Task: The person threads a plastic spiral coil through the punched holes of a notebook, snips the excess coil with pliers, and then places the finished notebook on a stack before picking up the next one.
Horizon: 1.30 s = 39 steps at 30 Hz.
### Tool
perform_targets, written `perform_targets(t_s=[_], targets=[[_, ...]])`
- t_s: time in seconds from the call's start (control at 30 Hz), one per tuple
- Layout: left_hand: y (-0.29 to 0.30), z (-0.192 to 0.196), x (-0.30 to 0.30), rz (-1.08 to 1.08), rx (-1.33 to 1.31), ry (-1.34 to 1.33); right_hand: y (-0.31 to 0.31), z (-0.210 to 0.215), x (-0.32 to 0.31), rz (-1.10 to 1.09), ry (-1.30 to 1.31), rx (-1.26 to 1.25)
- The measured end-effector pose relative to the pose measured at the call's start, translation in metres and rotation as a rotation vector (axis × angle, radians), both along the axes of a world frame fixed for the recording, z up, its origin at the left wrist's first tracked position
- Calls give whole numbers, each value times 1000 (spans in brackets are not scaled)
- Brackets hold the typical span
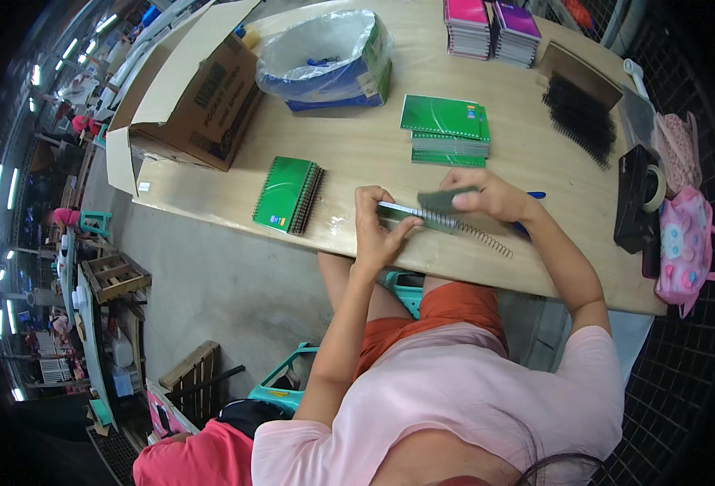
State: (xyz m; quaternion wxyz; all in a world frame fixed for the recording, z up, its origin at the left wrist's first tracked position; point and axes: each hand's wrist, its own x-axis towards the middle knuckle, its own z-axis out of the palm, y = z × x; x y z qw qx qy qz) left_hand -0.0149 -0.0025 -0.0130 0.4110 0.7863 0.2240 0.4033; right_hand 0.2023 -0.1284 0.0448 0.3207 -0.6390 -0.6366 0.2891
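Observation:
My left hand point(376, 231) grips a notebook point(396, 212) held edge-on above the table's near edge, thumb on its near side. A dark wire spiral coil point(487, 238) runs along the notebook's edge, and its loose end sticks out to the right. In my closed right hand point(491, 197) is a dark grey-green pad point(445, 199), against or just above the coil; its exact kind is unclear. Beyond my right hand lies a stack of green notebooks point(446, 125). To the left, green notebooks with coils point(286, 194) lie stacked.
A cardboard box point(200, 105) and a plastic-lined bin point(333, 73) stand at the far left. Pink and purple notebooks point(491, 31) lie at the back. On the right are a bundle of dark coils point(582, 121), a black tape dispenser point(634, 194) and a pink pouch point(685, 243). A blue pen point(537, 195) lies by my right wrist.

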Motion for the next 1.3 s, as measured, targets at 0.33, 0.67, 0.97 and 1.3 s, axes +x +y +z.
perform_targets(t_s=[0.33, 0.67, 0.97, 1.3], targets=[[3, 1, -4, -42, 5, 17, 16, 6, -13, 30, 39, 14], [6, -1, -13, -202, -440, -330, 26, 3, -15, -114, 41, 92], [30, -12, -18, -312, -666, -315, 31, 13, -16, 20, 704, -45], [31, -14, -15, -322, -747, -363, 47, 11, -23, -22, 293, -74]])
